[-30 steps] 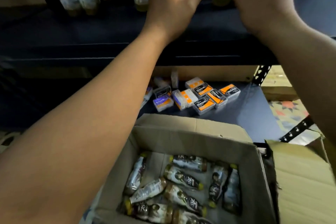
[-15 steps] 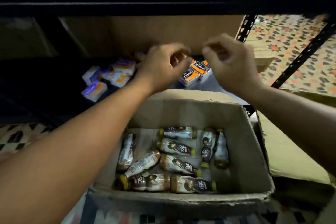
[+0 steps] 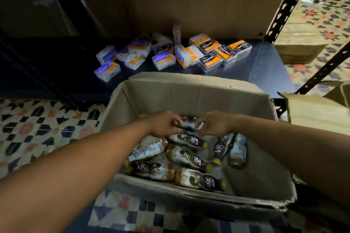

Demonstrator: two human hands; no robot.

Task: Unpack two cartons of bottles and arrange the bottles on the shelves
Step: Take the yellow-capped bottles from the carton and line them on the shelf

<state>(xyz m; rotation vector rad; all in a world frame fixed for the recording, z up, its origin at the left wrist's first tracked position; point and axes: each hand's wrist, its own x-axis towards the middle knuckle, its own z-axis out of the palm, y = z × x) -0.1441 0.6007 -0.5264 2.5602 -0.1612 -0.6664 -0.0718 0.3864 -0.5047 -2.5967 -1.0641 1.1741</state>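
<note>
Down in the carton (image 3: 189,96), the left hand (image 3: 162,125) and right hand (image 3: 216,126) pinch opposite ends of one bottle (image 3: 189,126) lying crosswise between them. Other bottles (image 3: 191,159) lie just beneath both wrists.

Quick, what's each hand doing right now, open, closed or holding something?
Left hand: fingers curled on one end of the far bottle in the carton.
Right hand: pinching that bottle's other end.

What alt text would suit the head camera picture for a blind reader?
A person's left hand and right hand grip the ends of one bottle lying in an open carton among other loose bottles. Small boxes sit on the shelf behind.
</note>
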